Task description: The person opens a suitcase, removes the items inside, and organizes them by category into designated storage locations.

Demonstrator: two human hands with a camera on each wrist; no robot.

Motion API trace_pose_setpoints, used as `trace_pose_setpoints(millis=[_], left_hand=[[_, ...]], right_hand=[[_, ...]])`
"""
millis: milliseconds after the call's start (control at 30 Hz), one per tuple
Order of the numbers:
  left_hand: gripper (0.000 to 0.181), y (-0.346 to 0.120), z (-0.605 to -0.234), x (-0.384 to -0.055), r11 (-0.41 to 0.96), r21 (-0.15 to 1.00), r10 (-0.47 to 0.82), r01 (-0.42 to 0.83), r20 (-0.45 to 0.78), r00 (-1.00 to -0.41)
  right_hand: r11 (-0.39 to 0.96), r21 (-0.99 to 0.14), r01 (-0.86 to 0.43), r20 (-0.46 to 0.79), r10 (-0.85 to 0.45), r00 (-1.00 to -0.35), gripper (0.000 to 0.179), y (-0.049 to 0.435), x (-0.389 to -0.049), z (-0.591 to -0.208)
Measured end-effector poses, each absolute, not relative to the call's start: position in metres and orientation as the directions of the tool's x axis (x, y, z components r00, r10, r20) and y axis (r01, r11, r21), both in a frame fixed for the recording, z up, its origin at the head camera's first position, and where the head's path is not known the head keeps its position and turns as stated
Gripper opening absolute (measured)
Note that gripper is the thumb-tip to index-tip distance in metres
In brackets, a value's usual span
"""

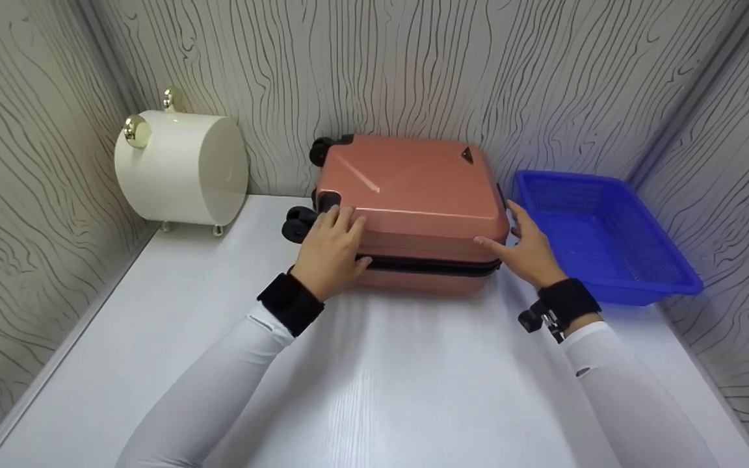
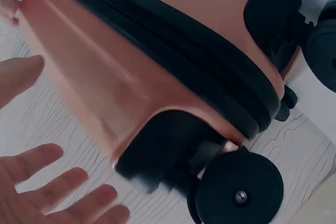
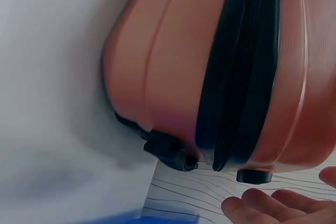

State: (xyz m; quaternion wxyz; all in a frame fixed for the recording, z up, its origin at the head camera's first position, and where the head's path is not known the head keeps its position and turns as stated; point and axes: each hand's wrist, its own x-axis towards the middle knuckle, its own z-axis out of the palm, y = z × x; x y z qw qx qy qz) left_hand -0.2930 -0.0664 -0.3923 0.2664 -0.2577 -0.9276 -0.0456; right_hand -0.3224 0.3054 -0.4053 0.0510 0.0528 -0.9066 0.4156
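We see a white wood-grain surface (image 1: 374, 390) filling the lower frame of the head view. At centre, against the back wall, lies a salmon-pink hard-shell suitcase (image 1: 413, 195) on its side, black zip band facing us and black wheels (image 1: 300, 224) at its left end. We make out a small dark triangular badge (image 1: 467, 154) near its upper right corner; any writing on it is too small to read. Right of centre sits a blue plastic mesh basket (image 1: 664, 286); upper left, a cream cylindrical box (image 1: 183, 169) with gold knobs. Our left hand (image 1: 330, 250) rests flat, fingers relaxed, on the case's near left corner. Our right hand (image 1: 530, 250) touches the right end, fingers straight, grasping nothing.
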Motion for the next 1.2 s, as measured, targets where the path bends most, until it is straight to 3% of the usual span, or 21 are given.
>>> trace_pose_setpoints(millis=[200, 433, 567, 733, 933, 1200], left_hand=[[0.062, -0.051, -0.395, -0.311, 0.866, -0.134, 0.481, 0.482, 0.490, -0.727], [0.042, -0.046, -0.408, -0.321, 0.876, -0.242, 0.472, 0.418, 0.608, -0.638], [0.043, -0.051, -0.413, -0.321, 0.877, -0.199, 0.452, 0.437, 0.648, -0.613], [0.049, -0.066, -0.410, -0.323, 0.853, -0.133, 0.468, 0.505, 0.623, -0.627], [0.044, -0.091, -0.404, -0.329, 0.792, -0.035, 0.506, 0.610, 0.595, -0.624], [0.039, -0.115, -0.409, -0.338, 0.747, 0.031, 0.513, 0.664, 0.609, -0.605]], right_hand=[[0.612, -0.772, -0.175, 0.147, -0.096, -0.984, 0.112, 0.296, -0.328, -0.405], [0.631, -0.751, -0.192, 0.199, -0.061, -0.978, 0.109, 0.290, -0.322, -0.409], [0.654, -0.731, -0.194, 0.239, -0.022, -0.971, 0.109, 0.282, -0.311, -0.413], [0.697, -0.683, -0.219, 0.324, 0.020, -0.946, 0.105, 0.267, -0.288, -0.419], [0.752, -0.610, -0.250, 0.427, 0.047, -0.903, 0.102, 0.245, -0.260, -0.424], [0.820, -0.450, -0.354, 0.575, -0.038, -0.817, 0.097, 0.220, -0.218, -0.433]])
